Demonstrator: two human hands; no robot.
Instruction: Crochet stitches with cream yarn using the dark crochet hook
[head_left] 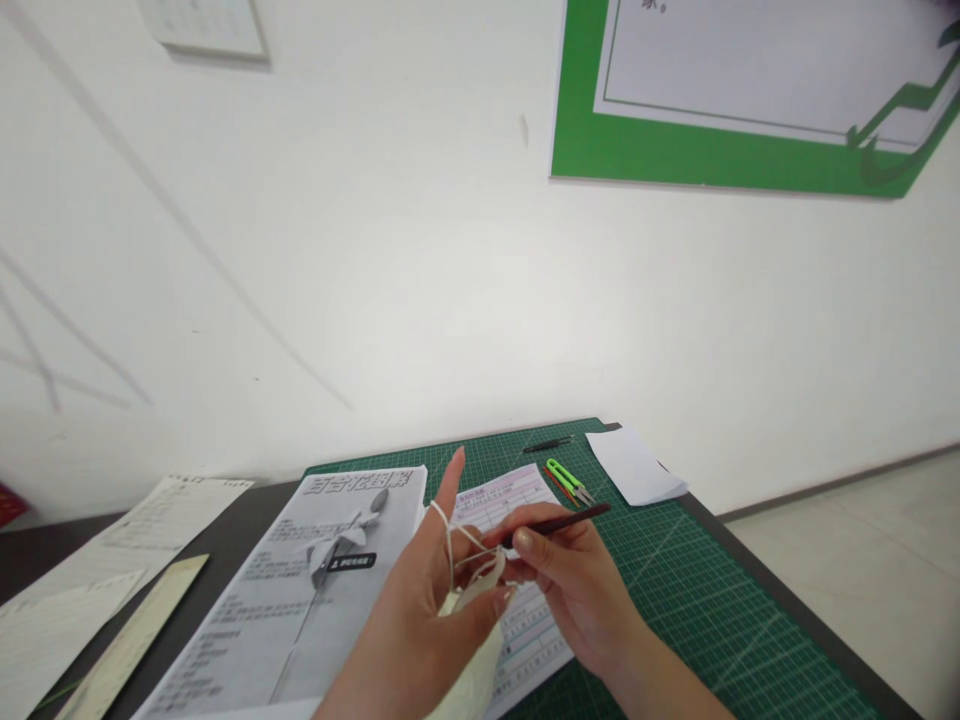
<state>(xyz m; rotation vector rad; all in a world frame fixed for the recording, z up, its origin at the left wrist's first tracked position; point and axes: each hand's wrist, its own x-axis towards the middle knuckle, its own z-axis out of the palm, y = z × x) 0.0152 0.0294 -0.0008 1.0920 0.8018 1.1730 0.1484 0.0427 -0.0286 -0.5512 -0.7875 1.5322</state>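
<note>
My left hand pinches a small pale crochet piece between thumb and fingers, its index finger stretched upward. White yarn loops round that index finger and runs to the piece. My right hand is closed on a crochet hook with a dark handle, held like a pen. The hook's tip meets the crochet piece between both hands; the exact stitch is too small to make out. Beneath my left hand shows a pale cream mass, partly hidden, perhaps more yarn.
A green cutting mat covers much of the dark table. Printed sheets lie left, a purple-headed form under the hands. Beyond are green thread snips, a black pen-like tool and white paper. A wall stands behind.
</note>
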